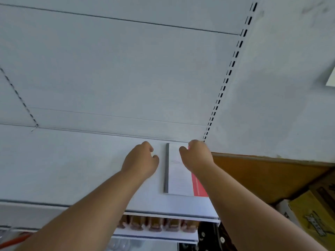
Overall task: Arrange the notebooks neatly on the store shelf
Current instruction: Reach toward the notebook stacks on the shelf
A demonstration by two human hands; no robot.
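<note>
The white paper notebook with a grey spine strip (178, 169) lay flat on the white metal shelf (81, 169), likely for squaring, the left hand (140, 161) loosely curled and empty beside its spine, the right hand (196, 156) resting on its far corner, grip unclear.

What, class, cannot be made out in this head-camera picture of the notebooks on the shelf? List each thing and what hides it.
- Red notebook: mostly hidden under the white notebook and the right forearm; only a strip shows.
- Print on the white notebook's cover: too faint and small to read.
- Right hand fingertips: curled out of sight, so contact with the notebook is unclear.
- Brown items on the lower shelf: blurred and partly behind the shelf edge.
</note>
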